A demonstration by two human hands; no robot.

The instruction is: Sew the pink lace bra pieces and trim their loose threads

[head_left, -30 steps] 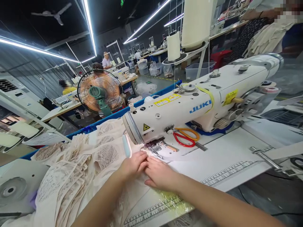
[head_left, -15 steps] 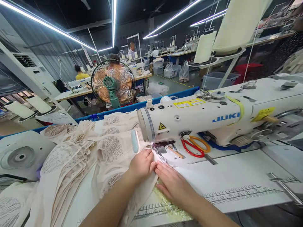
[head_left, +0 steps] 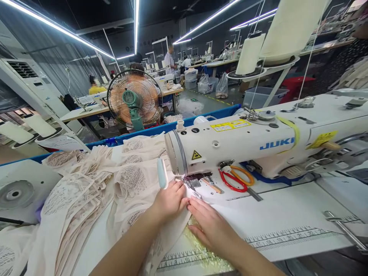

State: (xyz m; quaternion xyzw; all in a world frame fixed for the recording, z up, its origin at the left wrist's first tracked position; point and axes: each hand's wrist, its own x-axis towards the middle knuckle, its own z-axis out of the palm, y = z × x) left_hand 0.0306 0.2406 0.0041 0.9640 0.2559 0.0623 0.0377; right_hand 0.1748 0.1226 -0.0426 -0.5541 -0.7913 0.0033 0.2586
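Where the hands meet: fabric (head_left: 172,232), cream, flat on the table (head_left: 287,207), just near of the machine (head_left: 244,145) at its left end.
Left hand (head_left: 171,199): fingers curled down onto the fabric; whether they pinch it I cannot tell.
Right hand (head_left: 211,226): open, palm flat on the fabric, touching the left hand.
Machine: white, stretching right.
Scissors (head_left: 234,180): red and orange handles, under the machine, right of the hands.
Lace pile (head_left: 86,188): left of the hands.
Fan (head_left: 134,99): far left.

Bright ceiling light strips (head_left: 135,23) light the scene evenly; wide-angle distortion bends the edges, focus sharp.
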